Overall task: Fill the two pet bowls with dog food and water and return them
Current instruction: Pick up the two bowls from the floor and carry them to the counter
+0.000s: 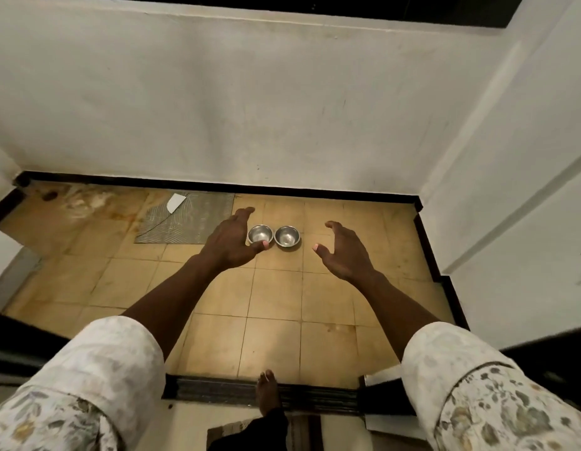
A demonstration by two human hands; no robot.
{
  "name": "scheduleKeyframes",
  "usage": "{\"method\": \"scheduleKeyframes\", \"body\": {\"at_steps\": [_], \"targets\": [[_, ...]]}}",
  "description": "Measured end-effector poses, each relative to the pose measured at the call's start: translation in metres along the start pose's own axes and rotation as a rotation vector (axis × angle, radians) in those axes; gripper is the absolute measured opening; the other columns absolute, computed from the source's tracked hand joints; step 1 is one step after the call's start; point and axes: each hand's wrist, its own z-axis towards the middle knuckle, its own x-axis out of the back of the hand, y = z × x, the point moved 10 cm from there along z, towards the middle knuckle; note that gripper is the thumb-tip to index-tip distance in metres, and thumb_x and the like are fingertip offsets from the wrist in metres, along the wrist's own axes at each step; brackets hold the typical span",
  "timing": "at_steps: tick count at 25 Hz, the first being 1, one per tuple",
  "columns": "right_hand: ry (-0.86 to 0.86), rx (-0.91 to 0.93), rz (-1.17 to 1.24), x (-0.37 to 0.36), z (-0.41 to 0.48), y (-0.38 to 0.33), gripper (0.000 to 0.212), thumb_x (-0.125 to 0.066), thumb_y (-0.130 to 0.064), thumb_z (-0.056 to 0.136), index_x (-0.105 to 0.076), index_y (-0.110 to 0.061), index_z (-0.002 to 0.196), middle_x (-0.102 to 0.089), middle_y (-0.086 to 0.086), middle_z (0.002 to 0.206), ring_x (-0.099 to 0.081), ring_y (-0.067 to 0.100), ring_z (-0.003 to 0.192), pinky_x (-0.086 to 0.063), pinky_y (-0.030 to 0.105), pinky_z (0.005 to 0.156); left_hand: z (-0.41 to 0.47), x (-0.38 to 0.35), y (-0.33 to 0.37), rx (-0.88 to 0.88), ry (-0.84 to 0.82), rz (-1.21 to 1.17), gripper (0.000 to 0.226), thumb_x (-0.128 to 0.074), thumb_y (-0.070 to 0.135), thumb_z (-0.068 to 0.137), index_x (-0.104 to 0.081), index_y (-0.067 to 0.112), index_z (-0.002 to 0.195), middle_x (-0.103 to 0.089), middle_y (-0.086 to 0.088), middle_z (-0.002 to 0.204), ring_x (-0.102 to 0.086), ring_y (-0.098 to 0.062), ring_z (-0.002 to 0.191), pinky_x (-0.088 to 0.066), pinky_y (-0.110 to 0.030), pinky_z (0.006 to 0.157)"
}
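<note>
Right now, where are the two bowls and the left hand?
left bowl (260, 234): head view, inside of its basin.
right bowl (286, 236): head view, inside of its basin.
left hand (232, 242): head view, back of the hand.

Dim, warm indoor light falls on the tiled floor (276, 320), perhaps from above and behind. Wide-angle distortion bends the walls (250, 109) at the edges; the sleeves (497, 392) look soft and blurred.

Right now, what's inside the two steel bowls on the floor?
Both look empty: bare shiny metal shows inside the left bowl and the right bowl. The left hand covers the left bowl's near-left rim.
</note>
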Motion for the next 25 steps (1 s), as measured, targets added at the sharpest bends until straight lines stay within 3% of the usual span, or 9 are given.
{"method": "scheduleKeyframes", "body": {"at_steps": [8, 13, 16, 22, 25], "targets": [[-0.048, -0.052, 0.043, -0.037, 0.150, -0.015, 0.067, -0.071, -0.041, 0.096, -0.043, -0.017, 0.153, -0.054, 0.009, 0.155, -0.050, 0.031, 0.142, -0.046, 0.041, 0.108, 0.142, 0.019, -0.067, 0.075, -0.031, -0.089, 0.090, -0.079, 0.044, 0.088, -0.031, 0.014, 0.159, -0.046, -0.017, 0.158, -0.046, -0.042, 0.141, -0.043, -0.048, 0.109], [-0.114, -0.088, 0.096, -0.063, 0.239, -0.003, 0.068, -0.071, -0.041, 0.096, -0.043, -0.017, 0.153, -0.054, 0.009, 0.155, -0.051, 0.032, 0.140, -0.045, 0.039, 0.106, 0.227, 0.020, -0.111, 0.151, -0.047, -0.122, 0.090, -0.079, 0.046, 0.088, -0.033, 0.014, 0.158, -0.064, -0.024, 0.135, -0.058, -0.043, 0.125, -0.047, -0.042, 0.097], [-0.125, -0.124, 0.103, -0.082, 0.302, 0.019, 0.067, -0.071, -0.039, 0.096, -0.044, -0.015, 0.152, -0.056, 0.010, 0.153, -0.054, 0.032, 0.138, -0.046, 0.039, 0.105, 0.290, 0.008, -0.137, 0.212, -0.077, -0.143, 0.087, -0.078, 0.046, 0.088, -0.034, 0.016, 0.157, -0.066, -0.023, 0.129, -0.053, -0.043, 0.130, -0.045, -0.043, 0.098], [-0.226, -0.232, 0.146, -0.143, 0.423, 0.073, 0.064, -0.070, -0.034, 0.098, -0.045, -0.010, 0.151, -0.057, 0.014, 0.151, -0.055, 0.034, 0.138, -0.047, 0.042, 0.109, 0.405, -0.044, -0.195, 0.370, -0.120, -0.220, 0.081, -0.081, 0.038, 0.088, -0.041, 0.013, 0.153, -0.059, -0.023, 0.144, -0.055, -0.040, 0.134, -0.048, -0.050, 0.109], [-0.255, -0.326, 0.175, -0.179, 0.466, 0.105, 0.060, -0.071, -0.035, 0.097, -0.050, -0.009, 0.147, -0.063, 0.012, 0.144, -0.060, 0.033, 0.131, -0.049, 0.040, 0.104, 0.448, -0.074, -0.224, 0.449, -0.121, -0.253, 0.077, -0.083, 0.034, 0.087, -0.047, 0.008, 0.150, -0.060, -0.023, 0.143, -0.059, -0.039, 0.130, -0.049, -0.052, 0.108]]}}
